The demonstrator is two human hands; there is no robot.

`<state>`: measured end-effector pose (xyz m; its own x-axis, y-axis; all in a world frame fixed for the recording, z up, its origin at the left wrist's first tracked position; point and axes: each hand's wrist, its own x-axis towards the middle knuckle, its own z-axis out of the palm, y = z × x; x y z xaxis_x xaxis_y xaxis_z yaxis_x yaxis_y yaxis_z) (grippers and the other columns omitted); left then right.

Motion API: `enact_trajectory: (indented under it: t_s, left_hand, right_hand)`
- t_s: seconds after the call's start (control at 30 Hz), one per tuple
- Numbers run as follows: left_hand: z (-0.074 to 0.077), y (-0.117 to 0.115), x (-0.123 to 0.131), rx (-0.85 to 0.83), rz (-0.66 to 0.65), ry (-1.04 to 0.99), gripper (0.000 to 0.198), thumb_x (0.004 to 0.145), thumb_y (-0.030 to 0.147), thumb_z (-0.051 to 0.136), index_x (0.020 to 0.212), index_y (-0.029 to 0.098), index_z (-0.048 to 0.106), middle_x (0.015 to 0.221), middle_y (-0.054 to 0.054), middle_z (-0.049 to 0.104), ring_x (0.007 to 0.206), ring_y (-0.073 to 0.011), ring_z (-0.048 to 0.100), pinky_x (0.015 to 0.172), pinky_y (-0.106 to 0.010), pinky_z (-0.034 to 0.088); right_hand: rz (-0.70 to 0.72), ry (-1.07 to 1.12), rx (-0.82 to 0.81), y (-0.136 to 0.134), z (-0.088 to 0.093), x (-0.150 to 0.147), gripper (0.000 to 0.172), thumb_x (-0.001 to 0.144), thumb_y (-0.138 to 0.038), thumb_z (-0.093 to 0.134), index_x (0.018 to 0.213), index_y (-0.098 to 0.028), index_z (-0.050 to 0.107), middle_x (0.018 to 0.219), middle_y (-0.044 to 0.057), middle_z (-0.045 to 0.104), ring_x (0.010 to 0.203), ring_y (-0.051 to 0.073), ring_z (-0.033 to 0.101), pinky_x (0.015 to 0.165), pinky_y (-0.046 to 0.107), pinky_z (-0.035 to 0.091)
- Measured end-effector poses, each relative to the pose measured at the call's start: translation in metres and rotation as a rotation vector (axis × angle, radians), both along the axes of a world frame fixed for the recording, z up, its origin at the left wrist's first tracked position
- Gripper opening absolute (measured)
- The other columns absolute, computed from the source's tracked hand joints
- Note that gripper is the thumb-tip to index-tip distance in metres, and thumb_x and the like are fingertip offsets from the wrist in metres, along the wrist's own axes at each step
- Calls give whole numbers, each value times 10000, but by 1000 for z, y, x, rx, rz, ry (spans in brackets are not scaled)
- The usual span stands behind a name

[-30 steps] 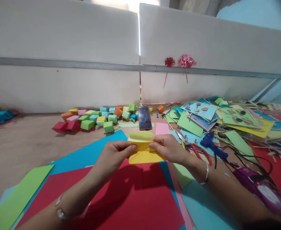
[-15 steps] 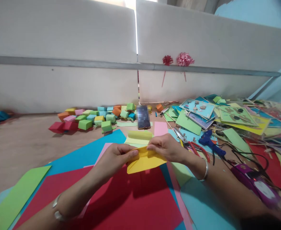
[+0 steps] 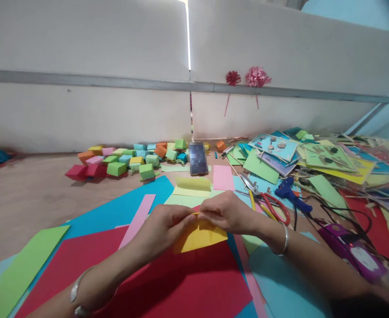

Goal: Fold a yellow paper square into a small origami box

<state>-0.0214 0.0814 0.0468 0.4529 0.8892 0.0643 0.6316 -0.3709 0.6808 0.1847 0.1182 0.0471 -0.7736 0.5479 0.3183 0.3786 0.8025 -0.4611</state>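
Observation:
A folded piece of yellow paper [image 3: 201, 237] is held up between both hands, over a large red sheet [image 3: 181, 282]. My left hand [image 3: 164, 227] pinches its upper edge from the left. From the right, my right hand [image 3: 225, 213] grips the same edge, its thumb and fingers close to the left fingertips. The fingers hide much of the upper edge. Just beyond the hands lies a pale yellow paper [image 3: 192, 186] with a curled-up flap. A pink paper piece [image 3: 223, 177] lies to its right.
Small paper boxes [image 3: 116, 168] in several colours line the wall, beside a blurred phone [image 3: 198, 159]. On the right are red-handled scissors [image 3: 275, 207], a blue glue gun [image 3: 292, 194], a purple power strip [image 3: 353, 251] with cables, and piled cards [image 3: 273, 148]. A green strip [image 3: 25, 269] lies left.
Both hands have come closer together and slightly lower with the yellow paper. Their fingertips now nearly meet along its upper edge, and the paper hangs more steeply.

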Motion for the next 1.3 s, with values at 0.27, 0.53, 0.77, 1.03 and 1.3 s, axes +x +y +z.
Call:
enact_trajectory:
  t_s: [0.27,0.53,0.77,1.03,1.3]
  left_hand:
    - [-15,3,-10,245,-62,74,379,951,335,431,738,192,711,592,-12,661,513,-121,527,504,-220,295]
    - [18,4,-14,245,-14,107,350,942,330,445,739,190,694,542,23,596,486,-104,479,489,-212,297]
    - [22,7,-14,58,80,-19,349,860,407,501,718,180,724,588,-3,645,540,-122,530,499,-203,368]
    - [25,22,-23,-297,136,-352,206,699,382,679,689,189,753,532,9,622,502,-124,530,496,-232,467]
    - [27,16,-21,-265,238,-494,326,771,501,683,827,215,536,567,85,491,500,-102,486,498,-231,436]
  right_hand:
    - [16,-233,49,-2,10,2,180,817,-36,597,881,-161,710,762,23,729,652,114,584,559,217,333]
    - [-25,70,-229,8,31,22,199,897,-82,547,859,-141,733,653,-1,715,574,76,632,595,178,452]
    - [-176,239,-525,10,17,9,230,813,-199,658,591,-153,621,481,-39,600,441,53,514,447,158,354]
    - [-155,408,-790,21,18,17,133,764,-239,661,756,-130,738,479,-39,582,400,65,514,412,181,387]
    - [-279,607,-898,20,15,12,227,682,-172,654,863,-144,788,620,-15,642,490,68,562,479,204,434]
